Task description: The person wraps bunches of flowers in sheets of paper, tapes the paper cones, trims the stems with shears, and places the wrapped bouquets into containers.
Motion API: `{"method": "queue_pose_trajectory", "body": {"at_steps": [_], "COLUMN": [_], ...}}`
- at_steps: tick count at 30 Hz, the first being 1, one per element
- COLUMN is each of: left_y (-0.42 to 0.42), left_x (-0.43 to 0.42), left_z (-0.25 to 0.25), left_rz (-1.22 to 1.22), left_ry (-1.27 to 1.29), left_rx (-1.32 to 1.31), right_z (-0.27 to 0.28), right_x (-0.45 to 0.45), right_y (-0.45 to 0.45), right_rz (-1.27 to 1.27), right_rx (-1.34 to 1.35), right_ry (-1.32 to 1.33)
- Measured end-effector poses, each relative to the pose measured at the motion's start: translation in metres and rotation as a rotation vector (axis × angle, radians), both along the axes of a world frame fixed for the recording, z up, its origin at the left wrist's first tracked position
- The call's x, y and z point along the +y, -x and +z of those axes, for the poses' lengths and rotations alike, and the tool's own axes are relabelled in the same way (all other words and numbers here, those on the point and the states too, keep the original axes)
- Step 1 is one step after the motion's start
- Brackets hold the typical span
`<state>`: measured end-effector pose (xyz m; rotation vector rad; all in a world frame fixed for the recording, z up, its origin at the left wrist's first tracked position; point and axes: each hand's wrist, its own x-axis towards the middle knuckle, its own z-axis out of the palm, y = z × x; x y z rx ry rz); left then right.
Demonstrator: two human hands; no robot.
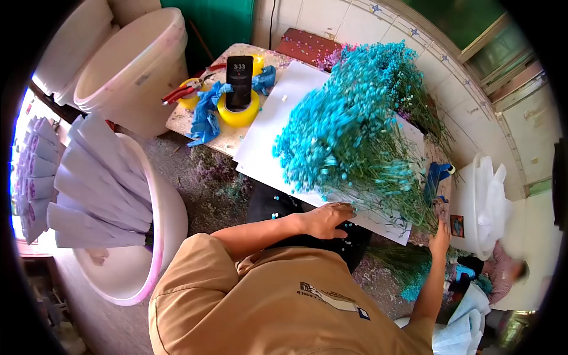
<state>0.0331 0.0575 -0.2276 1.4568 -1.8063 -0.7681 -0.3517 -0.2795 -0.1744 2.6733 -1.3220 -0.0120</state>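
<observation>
A big bunch of turquoise baby's breath (331, 127) lies across white paper sheets (269, 151) on the table, its flower heads smeared by motion. At the table's right end, my right hand (439, 239) is closed round the gathered ends of the green stems (408, 198). My left hand (327, 220) hovers palm down by the near edge of the paper, over my lap. Its fingers are stretched out with the thumb apart, and nothing is in them. More turquoise baby's breath (393, 65) rests behind the bunch near the wall.
On the table's left are a phone (239, 83), yellow tape rolls (239, 115), blue ribbon (205, 121) and red-handled pliers (182, 93). A white tub (177, 201) holds paper-wrapped bundles (106, 177). Large buckets (133, 71) stand back left. Another person (503, 269) is far right.
</observation>
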Motion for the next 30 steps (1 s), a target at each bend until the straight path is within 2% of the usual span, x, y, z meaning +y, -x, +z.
{"method": "queue_pose_trajectory", "body": {"at_steps": [1, 2, 3, 5, 6, 7, 8, 10, 13, 14, 15, 16, 17, 18, 19, 20, 22, 24, 25, 26, 28, 29, 30], "left_y": [-0.003, -0.011, -0.012, -0.015, -0.017, -0.018, -0.017, -0.019, -0.023, -0.026, -0.03, -0.037, -0.041, -0.039, -0.041, -0.045, -0.051, -0.062, -0.066, -0.07, -0.061, -0.058, -0.055], "left_x": [0.001, 0.004, 0.007, 0.013, 0.016, 0.019, 0.023, 0.032, 0.05, 0.052, 0.057, 0.065, 0.069, 0.07, 0.07, 0.07, 0.061, 0.052, 0.05, 0.051, 0.044, 0.042, 0.044], "left_z": [0.005, 0.031, 0.031, 0.026, 0.026, 0.022, 0.018, 0.014, 0.016, 0.005, 0.01, 0.023, 0.03, 0.03, 0.036, 0.046, 0.041, 0.048, 0.055, 0.069, 0.054, 0.049, 0.05], "left_rz": [-0.022, -0.066, -0.078, -0.033, -0.048, -0.059, -0.04, -0.03, 0.128, 0.143, 0.149, 0.183, 0.216, 0.33, 0.34, 0.361, 0.32, 0.329, 0.339, 0.436, 0.371, 0.309, 0.355], "left_ry": [-0.042, -0.27, -0.257, -0.229, -0.284, -0.279, -0.315, -0.343, -0.464, -0.47, -0.451, -0.439, -0.426, -0.452, -0.437, -0.413, -0.385, -0.333, -0.287, -0.269, -0.241, -0.208, -0.176], "left_rx": [0.148, 0.294, 0.317, 0.419, 0.455, 0.47, 0.561, 0.66, 1.205, 1.284, 1.306, 1.441, 1.577, 1.653, 1.677, 1.749, 1.867, 1.92, 1.95, 1.965, 2.014, 2.032, 2.09], "right_z": [0.014, 0.033, 0.036, 0.032, 0.06, 0.078, 0.111, 0.137, 0.147, 0.135, 0.126, 0.11, 0.094, 0.078, 0.061, 0.04, -0.014, -0.037, -0.028, 0.003, 0.077, 0.101, 0.113], "right_x": [0.004, 0.016, -0.004, -0.059, -0.049, -0.033, -0.012, -0.005, -0.018, -0.038, -0.048, -0.065, -0.063, -0.058, -0.054, -0.062, -0.08, -0.037, 0.022, 0.071, 0.158, 0.184, 0.186], "right_y": [-0.006, -0.019, -0.014, 0.0, -0.031, -0.073, -0.121, -0.196, -0.316, -0.352, -0.388, -0.423, -0.455, -0.478, -0.502, -0.519, -0.525, -0.509, -0.497, -0.488, -0.465, -0.449, -0.432], "right_rz": [-0.074, -0.141, -0.149, -0.102, -0.151, -0.125, -0.197, -0.032, -0.029, -0.042, -0.069, -0.116, -0.166, -0.164, -0.162, -0.032, 0.559, 0.875, 0.737, 0.307, 0.127, 0.372, 0.45], "right_rx": [0.044, 0.175, 0.198, -0.293, -0.325, -0.689, -0.782, -0.917, -0.816, -0.781, -0.721, -0.671, -0.597, -0.536, -0.475, -0.39, -0.241, -0.204, -0.232, -0.154, -0.06, -0.047, -0.07], "right_ry": [0.004, 0.012, 0.026, -0.44, -0.304, -0.373, -0.553, -0.73, -0.911, -0.945, -0.993, -1.059, -0.986, -0.954, -0.922, -1.111, -1.089, -0.946, -1.04, -1.001, -0.841, -0.751, -0.822]}}
